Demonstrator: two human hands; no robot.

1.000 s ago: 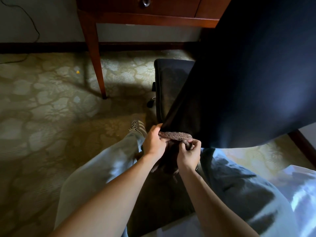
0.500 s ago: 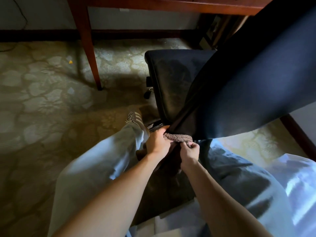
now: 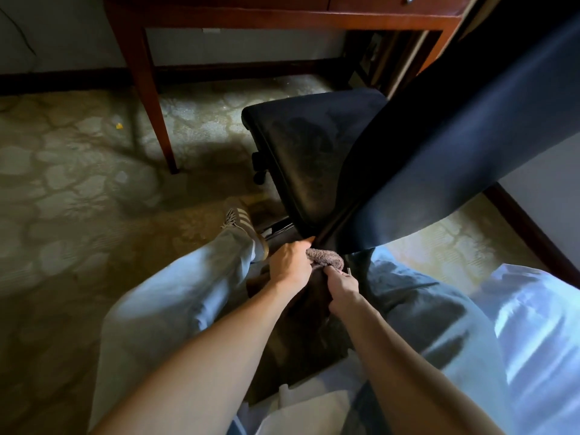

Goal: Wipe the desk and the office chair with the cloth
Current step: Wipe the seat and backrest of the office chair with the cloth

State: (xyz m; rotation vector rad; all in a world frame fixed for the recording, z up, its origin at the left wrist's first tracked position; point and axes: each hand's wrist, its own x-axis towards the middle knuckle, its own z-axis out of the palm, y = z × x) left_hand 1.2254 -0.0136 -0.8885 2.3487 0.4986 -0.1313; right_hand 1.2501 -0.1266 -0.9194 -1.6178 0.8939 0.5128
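Against the lower edge of the dark chair back, near the middle, a brown cloth is gripped at its left end by the left hand and pinched at its right end by the right hand. A wooden desk is seen on the far side, on patterned carpet.

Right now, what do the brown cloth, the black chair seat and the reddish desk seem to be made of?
The brown fuzzy cloth: terry-like fabric, nubby looped pile. The black chair seat: probably leather or vinyl, smooth, dull sheen, dusty smears. The reddish-brown desk: likely polished wood, glossy highlights; solid or veneer unclear.
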